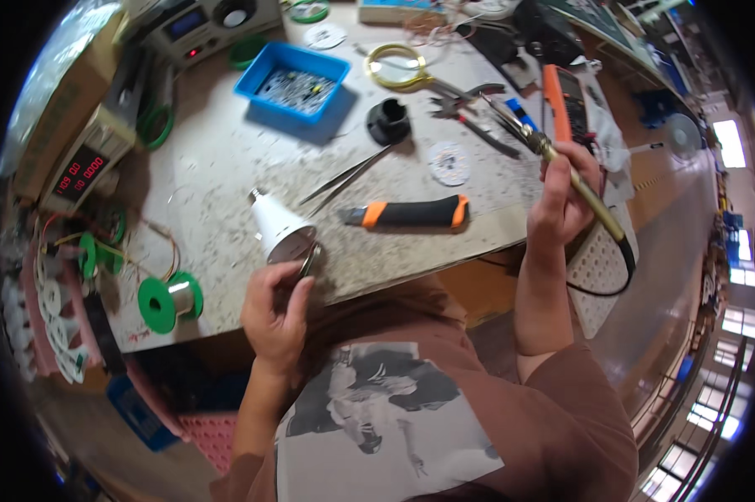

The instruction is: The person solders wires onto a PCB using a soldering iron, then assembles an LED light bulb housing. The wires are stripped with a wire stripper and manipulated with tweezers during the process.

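My right hand (565, 188) is wrapped round a soldering iron (596, 203) with a gold-coloured handle, raised at the table's right side. Its tip points up and left toward the pliers, and a black cord trails from its lower end. Near the front edge, my left hand (278, 314) pinches a small dark, shiny metal piece (312, 258) whose kind I cannot make out. That piece is right by the open rim of a white bulb housing (278, 226), which lies tilted with its screw cap pointing away. Tweezers (345, 180) and an orange-and-black utility knife (406, 213) lie just beyond.
A blue tray (256, 92) of small parts, a black round holder (388, 122), a magnifying glass (396, 67), pliers (486, 134) and a round white LED board (449, 164) sit further back. Green solder spool (164, 304) and power supply (80, 171) stand left; an orange multimeter (565, 100) lies right.
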{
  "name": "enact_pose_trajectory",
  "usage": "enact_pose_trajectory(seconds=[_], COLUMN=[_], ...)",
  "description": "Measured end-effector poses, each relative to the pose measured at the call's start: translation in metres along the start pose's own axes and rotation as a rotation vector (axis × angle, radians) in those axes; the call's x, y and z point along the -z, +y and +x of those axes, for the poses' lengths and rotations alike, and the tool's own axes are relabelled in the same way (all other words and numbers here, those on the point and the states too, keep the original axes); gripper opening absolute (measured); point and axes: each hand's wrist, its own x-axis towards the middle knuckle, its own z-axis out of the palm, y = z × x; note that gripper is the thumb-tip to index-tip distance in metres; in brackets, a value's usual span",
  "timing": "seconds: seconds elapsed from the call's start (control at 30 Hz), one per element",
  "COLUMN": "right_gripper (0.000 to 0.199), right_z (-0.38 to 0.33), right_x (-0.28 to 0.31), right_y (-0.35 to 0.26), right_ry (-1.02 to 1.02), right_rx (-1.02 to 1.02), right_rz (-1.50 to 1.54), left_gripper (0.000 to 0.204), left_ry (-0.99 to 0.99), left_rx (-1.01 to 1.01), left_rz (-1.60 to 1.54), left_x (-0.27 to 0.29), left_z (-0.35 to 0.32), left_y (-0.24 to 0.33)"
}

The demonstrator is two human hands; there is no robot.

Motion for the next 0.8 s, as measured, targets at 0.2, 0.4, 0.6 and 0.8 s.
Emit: enact_pose_trajectory(seconds=[0.2, 0.4, 0.6, 0.8], right_gripper=[0.014, 0.043, 0.038, 0.022], right_z=[0.072, 0.137, 0.17, 0.131], right_x=[0.013, -0.012, -0.017, -0.03], right_y=[0.069, 0.161, 0.237, 0.201], right_ry=[0.163, 0.1, -0.166, -0.159], right_rx=[-0.138, -0.181, -0.758, -1.077], right_rz=[-0.023, -0.438, -0.196, 0.492], left_gripper=[0.017, 0.013, 0.017, 0.025], left_ry=[0.058, 0.232, 0.183, 0.083], left_rx=[-0.36, -0.203, -0.08, -0.246], left_rz=[0.006, 0.189, 0.596, 0.536], left_x=[0.012, 0.055, 0.061, 0.028], left_z=[0.005, -0.005, -0.018, -0.02], left_y=[-0.002, -0.016, -0.014, 0.013])
